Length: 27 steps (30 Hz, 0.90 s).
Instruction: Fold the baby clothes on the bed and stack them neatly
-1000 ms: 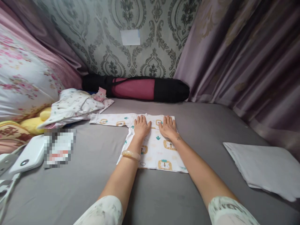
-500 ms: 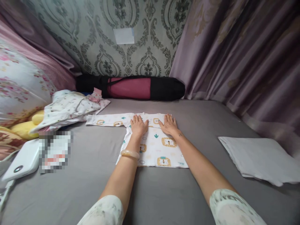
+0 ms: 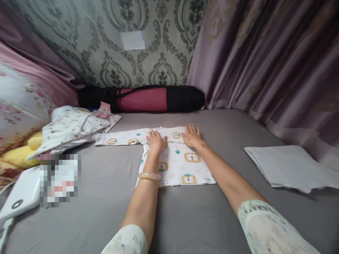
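Observation:
A small white long-sleeved shirt [image 3: 177, 165] printed with orange lions and green leaves lies flat on the grey sheet [image 3: 111, 197]. One sleeve stretches out to the left; on the right side no sleeve sticks out, and a strip of cloth lies across the upper part. My left hand [image 3: 156, 140] rests palm down near the collar, fingers spread, a pale bangle [image 3: 149, 176] on its wrist. At the upper right edge of the shirt my right hand [image 3: 192, 135] lies flat, fingers apart. Both hands press on the cloth without gripping it.
Crumpled printed clothes [image 3: 76, 121] lie at the left near a yellow plush thing [image 3: 21, 155]. A white device [image 3: 22, 192] with a cable sits at the left front. Folded pale cloth [image 3: 288, 167] lies at the right. A black and red long bag [image 3: 143, 99] lines the wall.
My right hand has slid slightly outward and away along the shirt's upper right edge. My left hand stays near the collar. The view has turned a little to the right.

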Tool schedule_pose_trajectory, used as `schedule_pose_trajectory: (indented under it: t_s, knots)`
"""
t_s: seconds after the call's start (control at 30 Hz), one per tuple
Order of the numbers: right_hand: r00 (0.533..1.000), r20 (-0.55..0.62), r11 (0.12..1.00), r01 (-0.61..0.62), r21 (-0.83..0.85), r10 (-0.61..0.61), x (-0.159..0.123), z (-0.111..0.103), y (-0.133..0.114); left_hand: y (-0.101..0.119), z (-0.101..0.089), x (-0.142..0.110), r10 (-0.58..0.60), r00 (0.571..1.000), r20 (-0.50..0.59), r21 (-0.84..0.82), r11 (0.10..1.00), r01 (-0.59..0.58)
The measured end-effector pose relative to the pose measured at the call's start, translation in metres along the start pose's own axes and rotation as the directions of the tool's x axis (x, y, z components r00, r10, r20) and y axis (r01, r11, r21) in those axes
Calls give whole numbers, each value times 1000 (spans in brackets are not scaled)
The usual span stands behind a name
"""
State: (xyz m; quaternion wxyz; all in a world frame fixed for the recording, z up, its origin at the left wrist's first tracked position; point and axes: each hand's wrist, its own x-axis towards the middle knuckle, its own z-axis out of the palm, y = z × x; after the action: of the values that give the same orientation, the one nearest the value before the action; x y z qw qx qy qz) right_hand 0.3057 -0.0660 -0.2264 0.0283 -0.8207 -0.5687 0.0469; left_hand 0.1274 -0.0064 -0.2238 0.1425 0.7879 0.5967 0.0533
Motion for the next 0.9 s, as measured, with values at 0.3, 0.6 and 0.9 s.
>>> schedule_pose_trajectory:
  t_s: [0.3,0.6,0.9]
  knots:
    - [996,22,994,88,64,-90,-1,10,-37,-7,-9,-6,63,998,27,-19,998,-62]
    - [989,33,984,139,112,-143,2,-1,-60,-17,-10,3,87,996,-3,-104,991,-87]
    - [983,103,984,144,103,-154,5,7,-75,-50,-36,14,20,995,-94,-587,806,-72]
